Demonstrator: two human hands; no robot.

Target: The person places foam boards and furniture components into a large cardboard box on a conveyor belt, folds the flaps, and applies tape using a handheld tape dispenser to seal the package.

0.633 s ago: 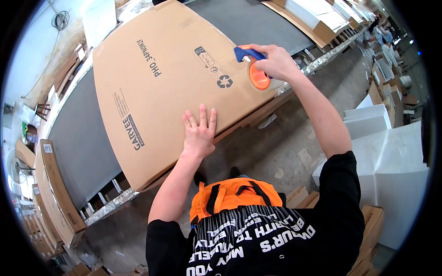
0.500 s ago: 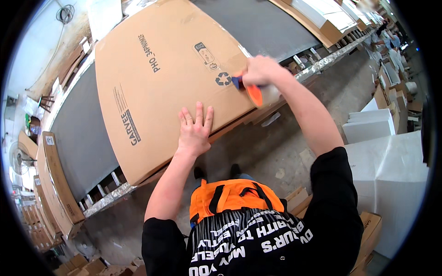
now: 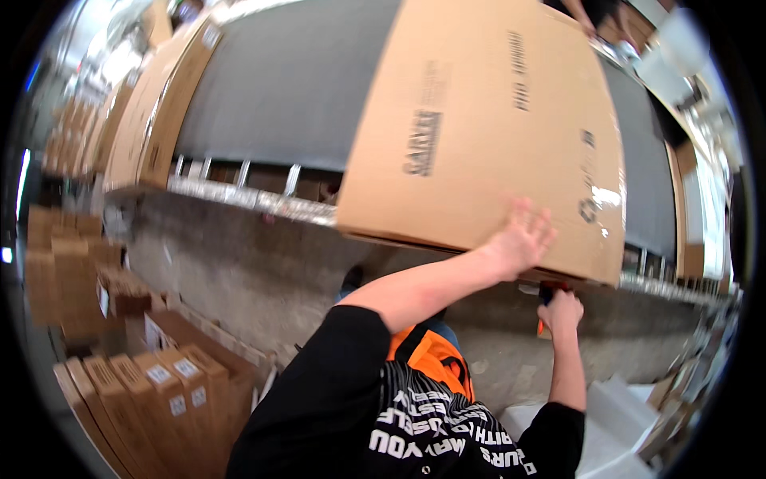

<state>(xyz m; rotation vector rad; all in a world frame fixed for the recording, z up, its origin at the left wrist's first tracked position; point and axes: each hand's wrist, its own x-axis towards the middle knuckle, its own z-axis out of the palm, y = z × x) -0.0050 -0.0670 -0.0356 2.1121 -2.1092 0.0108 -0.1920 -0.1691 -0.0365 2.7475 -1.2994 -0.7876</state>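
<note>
A large flat brown cardboard carton (image 3: 479, 160) lies on the grey belt of a conveyor (image 3: 279, 88). My left hand (image 3: 523, 239) rests spread, slightly blurred, on the carton's top near its front right corner, holding nothing. Just below the carton's front edge, my right hand (image 3: 564, 310) is closed round the handle of a tape dispenser (image 3: 546, 294), dark with orange parts. The dispenser is against or very close to the front side; which one I cannot tell. Shiny clear tape (image 3: 608, 198) lies along the carton's right edge. My fingers hide much of the dispenser.
Another carton (image 3: 155, 112) stands on the conveyor to the left. At the far right, another person's hand (image 3: 589, 25) is by the carton's back edge. Upright flat cartons (image 3: 152, 391) fill the lower left, and white sheets (image 3: 614, 415) lie at the lower right.
The view has swung left, so the carton appears further right. My right hand has brought the tape dispenser from the carton's right edge down to its front side. My left hand stays on top.
</note>
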